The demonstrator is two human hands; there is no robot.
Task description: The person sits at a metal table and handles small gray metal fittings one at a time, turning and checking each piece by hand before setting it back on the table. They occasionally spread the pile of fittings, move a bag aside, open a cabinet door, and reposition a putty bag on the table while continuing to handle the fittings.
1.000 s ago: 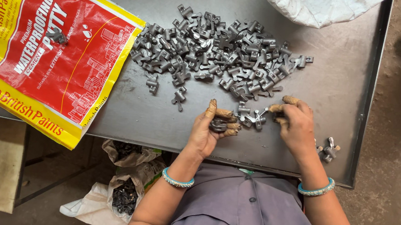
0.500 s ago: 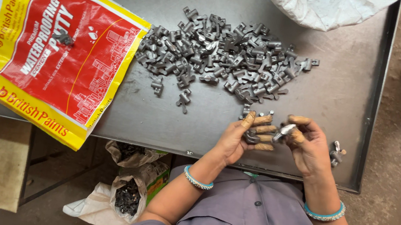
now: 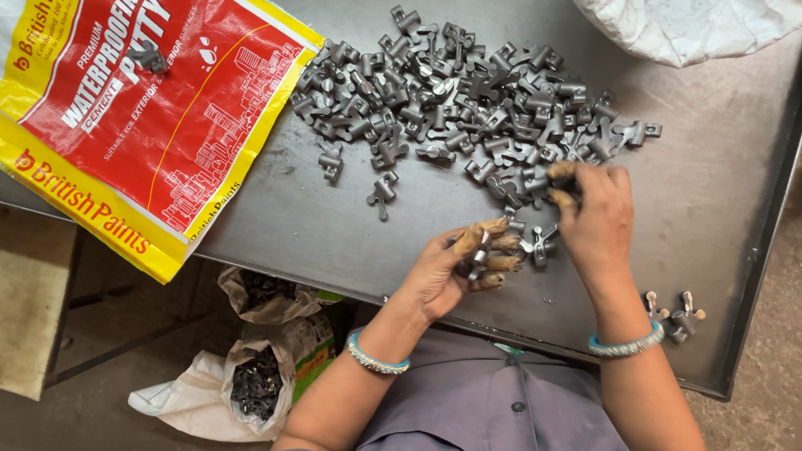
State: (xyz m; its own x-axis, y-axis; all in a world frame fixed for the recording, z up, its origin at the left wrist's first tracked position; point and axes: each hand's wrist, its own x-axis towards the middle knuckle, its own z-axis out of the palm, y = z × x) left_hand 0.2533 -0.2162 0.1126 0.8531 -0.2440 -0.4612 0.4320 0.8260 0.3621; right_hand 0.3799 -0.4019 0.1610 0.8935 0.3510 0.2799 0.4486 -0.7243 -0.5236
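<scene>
A heap of several small grey metal parts (image 3: pixel 465 102) lies spread over the dark metal table (image 3: pixel 717 191). My left hand (image 3: pixel 457 262) is curled near the table's front edge with a few of these metal parts held in its fingers. My right hand (image 3: pixel 598 223) reaches to the near edge of the heap, fingertips down on the parts; what it grips is hidden under the fingers. A few loose parts (image 3: pixel 675 315) lie to the right of my right wrist.
A large red, yellow and white sack (image 3: pixel 125 83) lies flat on the table's left side with one part on it. A white plastic bag (image 3: pixel 686 21) sits at the back right. Below the table edge, open bags (image 3: pixel 248 379) hold dark pieces.
My right hand has moved away from the left hand and up to the heap's edge. The left hand stays curled on its parts near the front edge.
</scene>
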